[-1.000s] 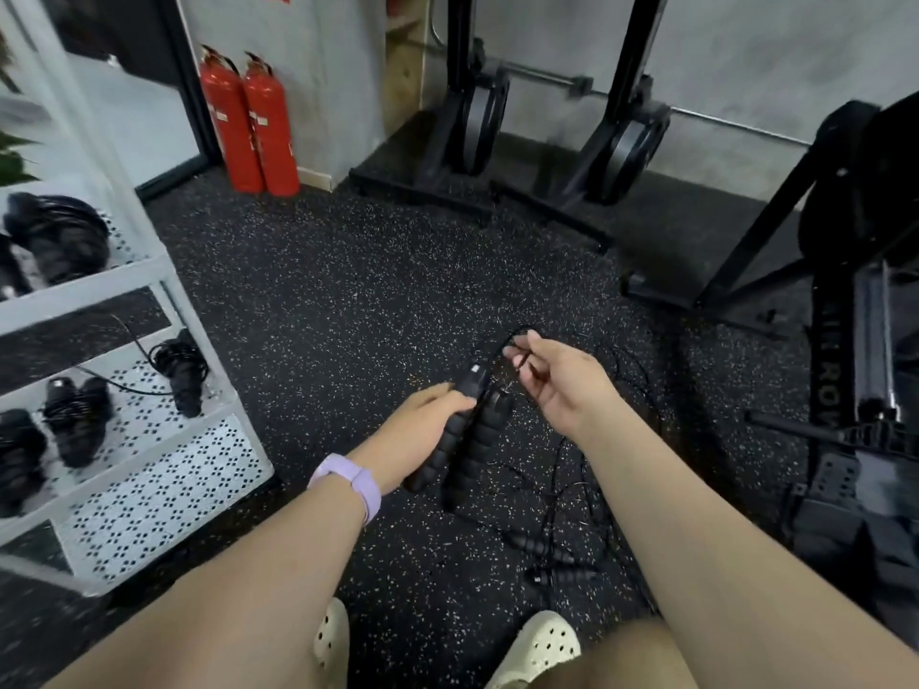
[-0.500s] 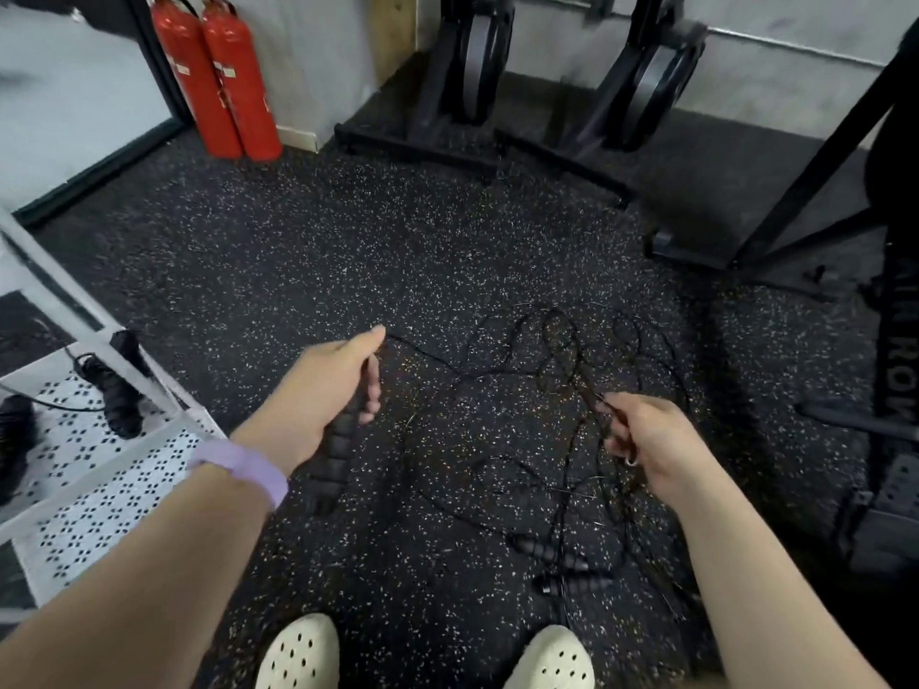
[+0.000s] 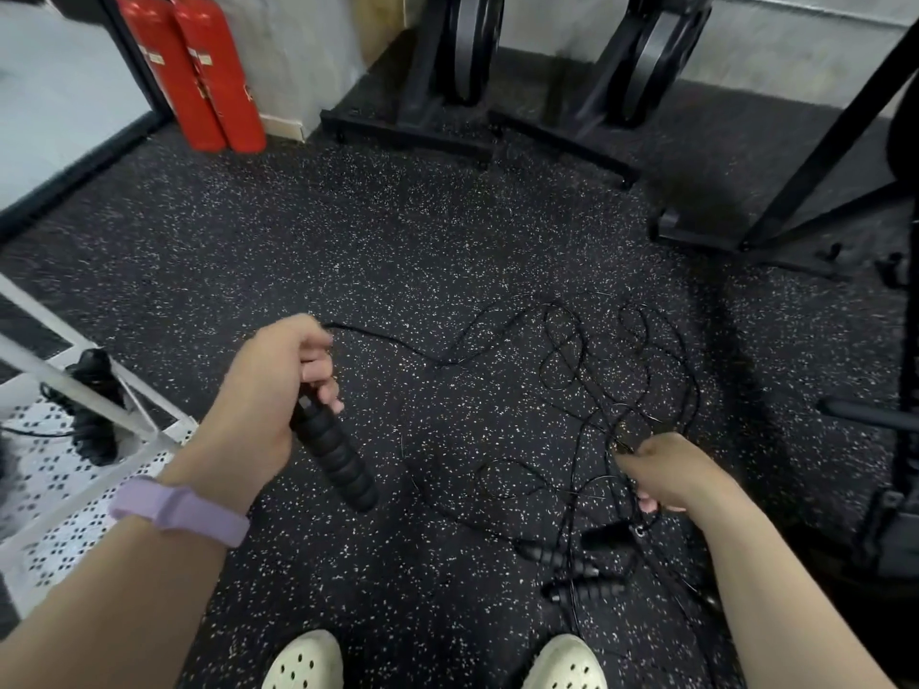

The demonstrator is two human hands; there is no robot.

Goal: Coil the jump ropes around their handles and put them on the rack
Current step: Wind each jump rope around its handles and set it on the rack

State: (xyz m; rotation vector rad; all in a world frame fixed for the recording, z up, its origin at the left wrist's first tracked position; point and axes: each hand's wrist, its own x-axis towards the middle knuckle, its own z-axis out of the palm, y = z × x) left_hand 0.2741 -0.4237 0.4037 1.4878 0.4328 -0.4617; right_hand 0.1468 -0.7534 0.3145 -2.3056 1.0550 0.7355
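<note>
Matt ribbed foam handle (image 3: 334, 452), perforated metal rack (image 3: 59, 494)

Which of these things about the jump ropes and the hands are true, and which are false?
1. The left hand holds black handles. True.
2. The right hand is empty. False: it pinches thin black rope.
3. Two fire extinguishers are blue. False: they are red.
4. More handles lie on the floor. True.
5. The wristband is on the right arm. False: it is on the left.
</note>
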